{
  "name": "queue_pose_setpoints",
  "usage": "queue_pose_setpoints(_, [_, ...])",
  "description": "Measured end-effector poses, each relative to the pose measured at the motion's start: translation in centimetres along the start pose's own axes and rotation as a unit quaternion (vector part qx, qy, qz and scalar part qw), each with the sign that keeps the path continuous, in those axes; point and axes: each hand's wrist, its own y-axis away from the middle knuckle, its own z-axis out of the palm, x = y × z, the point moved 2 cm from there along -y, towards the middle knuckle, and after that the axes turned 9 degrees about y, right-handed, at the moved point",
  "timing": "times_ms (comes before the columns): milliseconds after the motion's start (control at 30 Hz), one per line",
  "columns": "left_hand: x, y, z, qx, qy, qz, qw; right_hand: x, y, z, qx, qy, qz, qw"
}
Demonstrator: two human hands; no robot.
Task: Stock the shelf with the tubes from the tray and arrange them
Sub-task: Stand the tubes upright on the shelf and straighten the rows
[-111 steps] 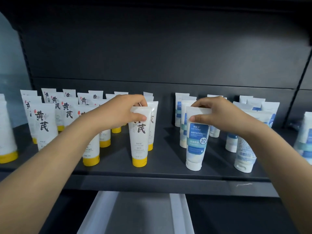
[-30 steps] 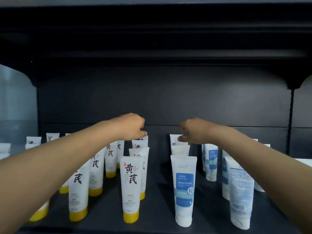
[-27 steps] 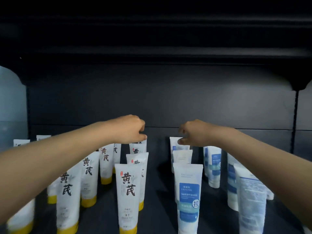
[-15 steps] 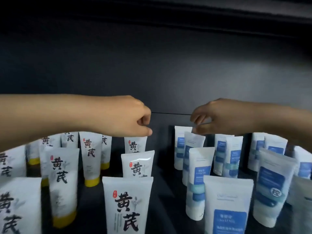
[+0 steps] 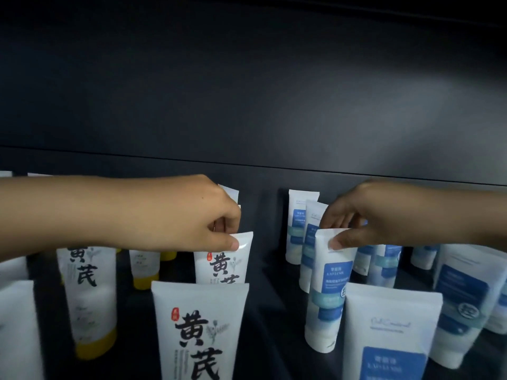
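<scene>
White tubes stand cap-down in rows on the dark shelf (image 5: 269,311). On the left are yellow-capped tubes with black characters; on the right are blue-labelled tubes. My left hand (image 5: 197,215) pinches the top edge of the second yellow-capped tube (image 5: 223,266) in its row, thumb in front. My right hand (image 5: 365,215) pinches the top of the second blue-labelled tube (image 5: 329,292) in its row, which leans slightly. A yellow-capped tube (image 5: 200,330) and a blue-labelled tube (image 5: 389,338) stand nearest me. The tray is out of view.
The shelf's dark back wall (image 5: 260,100) rises close behind the rear tubes. More yellow-capped tubes (image 5: 87,294) fill the left side and more blue-labelled tubes (image 5: 463,311) the right. A dark gap of bare shelf runs between the two middle rows.
Both hands dropped from above the rear tubes and came toward me, each now pinching the second tube of its row. The camera moved closer and lower.
</scene>
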Motion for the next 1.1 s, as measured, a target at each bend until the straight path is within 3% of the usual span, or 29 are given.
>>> queue_pose_setpoints(367, [0.1,0.0,0.0,-0.018,0.088,-0.003,0.996,-0.3,0.3,0.3,0.009,-0.069,0.020,0.997])
queue_pose_setpoints(667, [-1.1,-0.6,-0.2,-0.002,0.066,-0.001,0.998,-0.4,0.2,0.1,0.020,-0.042,0.026,0.999])
queue_pose_setpoints(1100, [-2.1,-0.8,0.2,-0.008,0.103,-0.037,0.994,-0.7,-0.3,0.5,0.023,-0.111,0.020,0.993])
